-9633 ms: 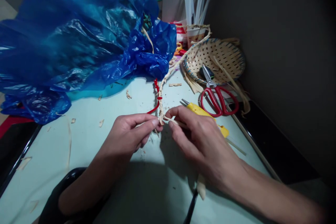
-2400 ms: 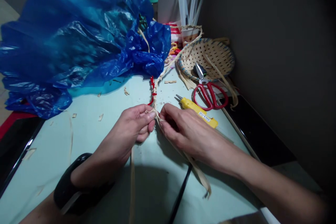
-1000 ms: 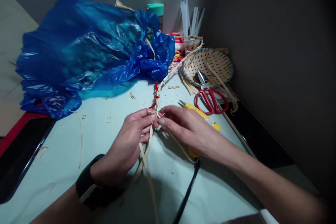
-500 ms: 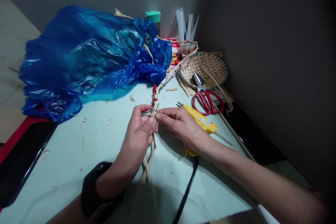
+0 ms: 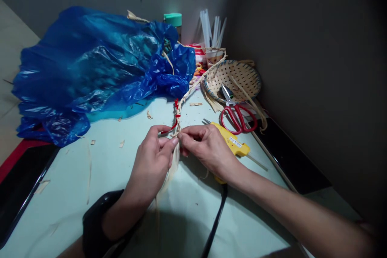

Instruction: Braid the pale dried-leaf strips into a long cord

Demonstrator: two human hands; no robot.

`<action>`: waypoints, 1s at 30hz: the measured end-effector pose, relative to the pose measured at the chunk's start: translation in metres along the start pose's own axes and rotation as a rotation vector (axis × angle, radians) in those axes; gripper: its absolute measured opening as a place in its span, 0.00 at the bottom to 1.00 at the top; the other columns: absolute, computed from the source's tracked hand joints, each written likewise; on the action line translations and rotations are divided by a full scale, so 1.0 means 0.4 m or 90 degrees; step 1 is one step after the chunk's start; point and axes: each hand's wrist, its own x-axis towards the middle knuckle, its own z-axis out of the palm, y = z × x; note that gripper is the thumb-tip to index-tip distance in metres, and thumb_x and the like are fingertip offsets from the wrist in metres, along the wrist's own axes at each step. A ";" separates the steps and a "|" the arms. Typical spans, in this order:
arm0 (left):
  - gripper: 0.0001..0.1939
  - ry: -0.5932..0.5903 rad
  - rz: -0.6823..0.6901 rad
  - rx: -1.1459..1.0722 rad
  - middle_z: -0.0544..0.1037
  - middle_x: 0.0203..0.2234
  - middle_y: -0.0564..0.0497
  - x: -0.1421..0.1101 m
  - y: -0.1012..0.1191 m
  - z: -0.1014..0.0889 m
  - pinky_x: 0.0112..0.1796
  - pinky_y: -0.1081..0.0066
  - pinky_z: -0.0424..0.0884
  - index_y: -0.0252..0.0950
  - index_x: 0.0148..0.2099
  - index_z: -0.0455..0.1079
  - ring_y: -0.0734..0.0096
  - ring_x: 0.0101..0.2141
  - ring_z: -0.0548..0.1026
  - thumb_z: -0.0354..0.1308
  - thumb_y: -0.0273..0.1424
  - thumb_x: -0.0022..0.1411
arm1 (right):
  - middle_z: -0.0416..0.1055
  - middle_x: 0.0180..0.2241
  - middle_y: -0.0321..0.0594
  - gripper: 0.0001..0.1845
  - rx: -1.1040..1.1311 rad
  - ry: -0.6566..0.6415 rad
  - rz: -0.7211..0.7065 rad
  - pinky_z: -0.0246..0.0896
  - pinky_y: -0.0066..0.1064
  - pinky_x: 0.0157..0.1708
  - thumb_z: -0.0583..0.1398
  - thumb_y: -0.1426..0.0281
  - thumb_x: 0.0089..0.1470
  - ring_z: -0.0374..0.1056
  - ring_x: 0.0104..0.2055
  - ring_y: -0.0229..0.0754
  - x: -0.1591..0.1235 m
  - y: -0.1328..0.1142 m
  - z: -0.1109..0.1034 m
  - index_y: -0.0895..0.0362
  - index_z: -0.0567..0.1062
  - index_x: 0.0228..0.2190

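Observation:
A pale braided straw cord (image 5: 191,89) runs from the cup at the back down to my fingers in the middle of the table. My left hand (image 5: 155,157) pinches the cord's near end, its index finger bent over the top. From the right, my right hand (image 5: 207,147) pinches the same end, and the fingertips of both hands nearly meet. Loose straw strands (image 5: 173,165) hang down between my hands, blurred. A red fuzzy wire (image 5: 176,117) is wound around the braid just above my fingers. What lies under my fingertips is hidden.
A large blue plastic bag (image 5: 99,68) fills the back left. On the right lie red-handled scissors (image 5: 238,119), a yellow glue gun (image 5: 231,141) with a black cord (image 5: 214,221), and a woven basket (image 5: 238,78). Behind stands a cup (image 5: 214,56) of clear sticks. Straw scraps (image 5: 121,144) dot the table.
The crossed strands below my hands have swung together into one blurred bunch. Both hands keep to the braid's end; my right fingers have bent more. The view has tilted up since a second ago.

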 end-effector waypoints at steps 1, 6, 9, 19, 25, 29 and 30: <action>0.12 -0.005 0.015 0.058 0.69 0.15 0.58 0.002 0.005 -0.005 0.22 0.74 0.56 0.39 0.45 0.65 0.72 0.17 0.63 0.56 0.36 0.60 | 0.68 0.19 0.35 0.16 -0.028 0.008 -0.006 0.50 0.26 0.25 0.54 0.69 0.56 0.60 0.23 0.33 -0.001 -0.002 -0.003 0.60 0.72 0.20; 0.03 0.067 0.133 0.299 0.73 0.18 0.55 -0.004 0.032 -0.015 0.25 0.72 0.53 0.40 0.31 0.67 0.71 0.18 0.63 0.58 0.32 0.57 | 0.66 0.19 0.34 0.17 -0.108 0.026 -0.038 0.46 0.27 0.24 0.53 0.70 0.56 0.57 0.23 0.33 -0.004 -0.002 -0.007 0.59 0.72 0.19; 0.08 0.112 0.207 0.384 0.71 0.16 0.55 -0.018 0.029 -0.005 0.25 0.71 0.51 0.40 0.26 0.67 0.71 0.17 0.61 0.58 0.31 0.57 | 0.65 0.19 0.34 0.17 -0.106 0.028 -0.055 0.46 0.27 0.25 0.53 0.69 0.57 0.56 0.24 0.33 -0.006 0.004 -0.006 0.60 0.71 0.19; 0.14 0.142 0.540 0.759 0.73 0.19 0.48 -0.041 0.002 0.023 0.28 0.67 0.52 0.37 0.30 0.73 0.65 0.24 0.66 0.48 0.23 0.63 | 0.60 0.21 0.32 0.14 0.084 -0.045 -0.011 0.49 0.26 0.28 0.53 0.70 0.56 0.55 0.27 0.34 -0.004 -0.005 -0.032 0.59 0.70 0.21; 0.14 0.124 0.500 0.696 0.66 0.18 0.49 -0.039 0.025 0.034 0.26 0.66 0.46 0.38 0.28 0.71 0.64 0.23 0.61 0.49 0.23 0.61 | 0.70 0.26 0.36 0.13 0.155 -0.074 0.010 0.57 0.27 0.35 0.54 0.70 0.55 0.64 0.32 0.37 -0.001 -0.005 -0.034 0.59 0.74 0.23; 0.13 0.094 0.430 0.603 0.64 0.17 0.49 -0.045 0.036 0.059 0.25 0.67 0.46 0.38 0.26 0.70 0.65 0.22 0.59 0.49 0.23 0.60 | 0.71 0.26 0.37 0.11 0.260 -0.093 0.046 0.59 0.27 0.34 0.56 0.70 0.53 0.64 0.31 0.37 0.005 0.002 -0.032 0.59 0.75 0.23; 0.13 0.095 0.416 0.590 0.64 0.17 0.48 -0.048 0.034 0.065 0.25 0.67 0.46 0.38 0.25 0.70 0.65 0.21 0.59 0.49 0.23 0.59 | 0.71 0.26 0.37 0.10 0.278 -0.094 0.058 0.59 0.27 0.34 0.57 0.70 0.52 0.64 0.30 0.36 0.006 0.003 -0.031 0.59 0.75 0.23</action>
